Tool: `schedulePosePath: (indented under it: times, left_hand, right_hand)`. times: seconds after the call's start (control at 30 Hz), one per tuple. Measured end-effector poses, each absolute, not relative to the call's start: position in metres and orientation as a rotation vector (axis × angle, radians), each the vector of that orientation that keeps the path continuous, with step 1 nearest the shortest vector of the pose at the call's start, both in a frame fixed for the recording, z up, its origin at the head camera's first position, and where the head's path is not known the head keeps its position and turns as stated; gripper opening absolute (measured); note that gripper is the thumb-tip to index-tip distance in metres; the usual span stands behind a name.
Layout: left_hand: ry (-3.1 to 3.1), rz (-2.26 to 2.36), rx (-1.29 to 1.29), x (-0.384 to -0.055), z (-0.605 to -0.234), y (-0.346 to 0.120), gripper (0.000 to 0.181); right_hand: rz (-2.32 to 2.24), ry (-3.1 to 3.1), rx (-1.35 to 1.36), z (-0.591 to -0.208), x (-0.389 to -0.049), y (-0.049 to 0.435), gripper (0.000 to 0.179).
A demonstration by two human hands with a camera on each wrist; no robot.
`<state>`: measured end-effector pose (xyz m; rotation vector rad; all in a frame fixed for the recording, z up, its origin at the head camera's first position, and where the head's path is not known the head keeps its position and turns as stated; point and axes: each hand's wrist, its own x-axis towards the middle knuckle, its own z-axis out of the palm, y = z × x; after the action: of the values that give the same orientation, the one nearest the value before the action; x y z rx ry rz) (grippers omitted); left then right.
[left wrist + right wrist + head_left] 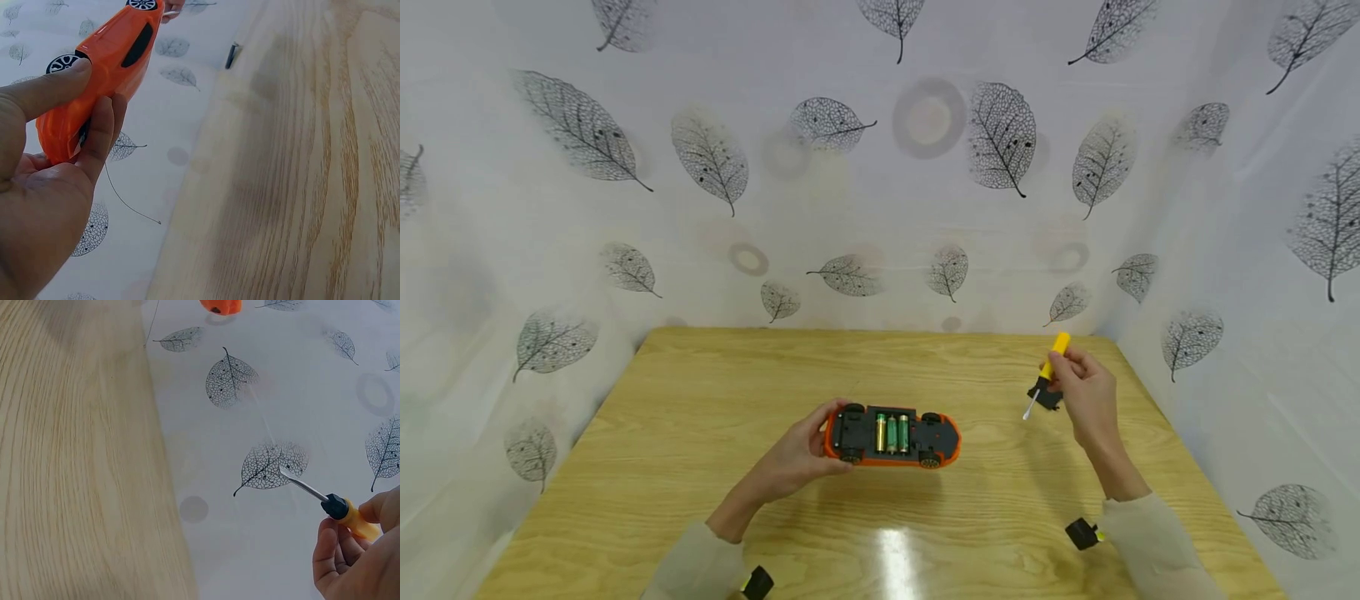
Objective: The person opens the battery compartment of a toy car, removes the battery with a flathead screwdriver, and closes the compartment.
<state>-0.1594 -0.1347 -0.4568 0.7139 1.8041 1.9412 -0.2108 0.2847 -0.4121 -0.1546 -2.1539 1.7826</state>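
Observation:
An orange toy car (953, 437) is held upside down above the table, its dark underside facing up. My left hand (797, 454) grips one end, thumb along the near side and fingers on the far side. Several green-and-gold batteries (892, 433) sit side by side in the open compartment. In the left wrist view the car body (115, 56) shows its orange side and wheels. My right hand (1086, 396) pinches a screwdriver (1057, 348) by its yellow handle, metal tip pointing down and apart from the car. Behind it lies a small black plastic piece (1045, 397), partly hidden.
The wooden table (715, 375) extends under both hands. A white leaf-printed sheet (880, 208) rises behind it and along both sides. Small black devices (1081, 533) are worn at the wrists. A thin wire (125, 203) runs out from the car in the left wrist view.

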Motion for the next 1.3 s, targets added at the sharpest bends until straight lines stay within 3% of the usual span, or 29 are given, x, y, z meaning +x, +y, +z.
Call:
schedulePosePath:
  times: [0.8,1.3]
  left_hand:
    - [1.804,1.983,0.658,-0.158,-0.457,-0.137,0.089]
    - [1.803,1.982,0.662,-0.158,-0.457,-0.137,0.089]
  right_hand:
    - [1.683,-2.343,-0.259,-0.442,-0.203,0.305,0.047]
    - [1.655,-2.464,-0.246,-0.459,-0.200,0.300,0.043]
